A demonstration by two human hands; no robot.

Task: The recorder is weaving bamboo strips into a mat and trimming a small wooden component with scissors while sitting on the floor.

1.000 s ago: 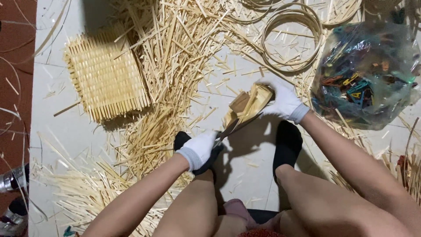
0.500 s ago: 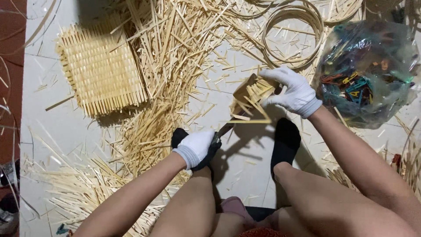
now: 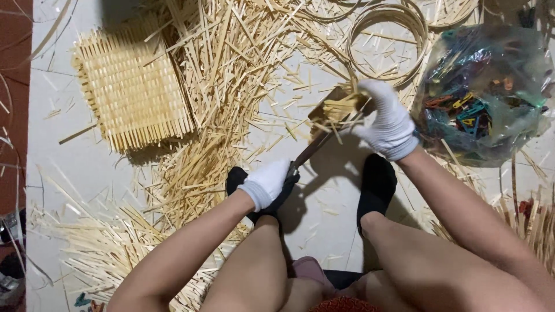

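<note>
Gripping a knife [image 3: 312,151] by its handle, the left hand [image 3: 267,184] in a white glove is kept clenched. A small bundle of thin bamboo sticks [image 3: 341,108] is held tight by the gloved right hand [image 3: 388,122] at 1 o'clock. A flat woven mat [image 3: 132,86] lies at 10 o'clock on the pale floor [image 3: 81,167], among loose yellow splints [image 3: 225,52].

woven mat [image 3: 134,86] left of strips [image 3: 231,63], hoops [image 3: 388,40] perhaps beside bag [image 3: 485,92]
</note>
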